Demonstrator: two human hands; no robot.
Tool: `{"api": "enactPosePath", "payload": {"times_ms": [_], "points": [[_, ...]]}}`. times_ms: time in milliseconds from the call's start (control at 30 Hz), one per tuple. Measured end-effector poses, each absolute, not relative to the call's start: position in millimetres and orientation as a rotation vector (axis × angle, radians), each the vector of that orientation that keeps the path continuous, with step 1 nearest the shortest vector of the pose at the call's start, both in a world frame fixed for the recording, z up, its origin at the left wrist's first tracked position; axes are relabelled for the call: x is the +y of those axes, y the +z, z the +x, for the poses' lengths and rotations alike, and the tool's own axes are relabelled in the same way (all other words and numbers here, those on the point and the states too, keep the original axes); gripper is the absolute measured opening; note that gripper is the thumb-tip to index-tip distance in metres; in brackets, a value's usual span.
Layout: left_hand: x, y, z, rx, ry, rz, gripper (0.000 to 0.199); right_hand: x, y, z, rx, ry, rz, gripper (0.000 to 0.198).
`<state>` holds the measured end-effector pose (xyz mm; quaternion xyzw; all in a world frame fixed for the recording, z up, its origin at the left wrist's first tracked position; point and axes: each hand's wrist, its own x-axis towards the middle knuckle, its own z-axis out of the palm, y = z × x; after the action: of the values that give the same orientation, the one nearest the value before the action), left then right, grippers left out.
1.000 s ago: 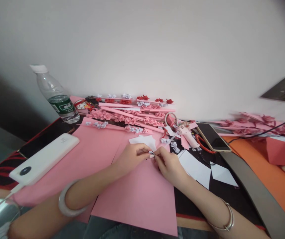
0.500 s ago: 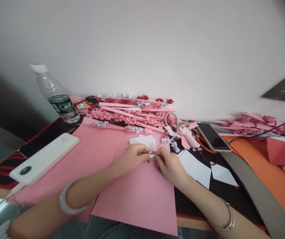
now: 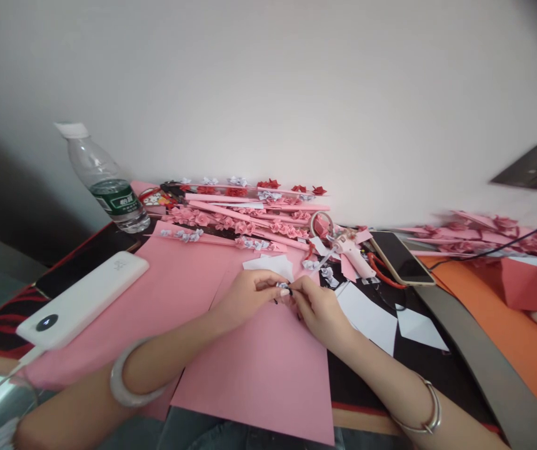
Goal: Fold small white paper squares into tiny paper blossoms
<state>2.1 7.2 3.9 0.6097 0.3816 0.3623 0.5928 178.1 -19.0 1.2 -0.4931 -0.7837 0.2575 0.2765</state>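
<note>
Over the pink paper sheet [image 3: 259,375], my left hand [image 3: 249,294] and my right hand [image 3: 317,309] meet with fingertips pinched together. Between them is a small white folded paper flower [image 3: 282,285], mostly covered by the fingers. A thin dark bit pokes out below the left fingers; its kind is unclear. Just behind the hands lie white paper squares [image 3: 268,265]. Finished white paper flowers [image 3: 328,276] rest to the right, near a pink-and-white glue gun [image 3: 355,253].
Pink paper stems with flowers [image 3: 230,215] are piled along the wall. On the left stand a water bottle [image 3: 113,187] and a white power bank [image 3: 83,300]. A phone [image 3: 402,257], white paper sheets [image 3: 371,319] and orange paper [image 3: 507,331] lie on the right.
The fingers have shifted slightly, and more of the white paper flower shows between them. Both hands stay in nearly the same place.
</note>
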Motion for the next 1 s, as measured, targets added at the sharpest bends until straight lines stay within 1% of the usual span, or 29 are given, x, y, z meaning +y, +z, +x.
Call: {"api": "enactPosePath", "payload": {"times_ms": [267,500,700,867,1000], "points": [[5.6,1.2,2.2,0.847,0.828,1.448,0.011,-20.1,2.0,178.4,-2.141,0.658,-1.303,0.013],[5.9,0.8,1.7,0.843,0.813,1.546,0.014,-21.2,2.7,177.8,-2.156,0.658,-1.294,0.012],[3.7,1.9,4.4,0.901,0.854,1.42,0.023,-21.9,5.0,177.4,-2.089,0.721,-1.298,0.013],[4.0,3.5,4.7,0.893,0.89,1.438,0.014,-21.6,5.6,177.8,-2.074,0.728,-1.309,0.014],[4.5,5.0,2.3,0.907,0.899,1.556,0.015,-21.2,4.2,178.2,-2.081,0.684,-1.312,0.014]]}}
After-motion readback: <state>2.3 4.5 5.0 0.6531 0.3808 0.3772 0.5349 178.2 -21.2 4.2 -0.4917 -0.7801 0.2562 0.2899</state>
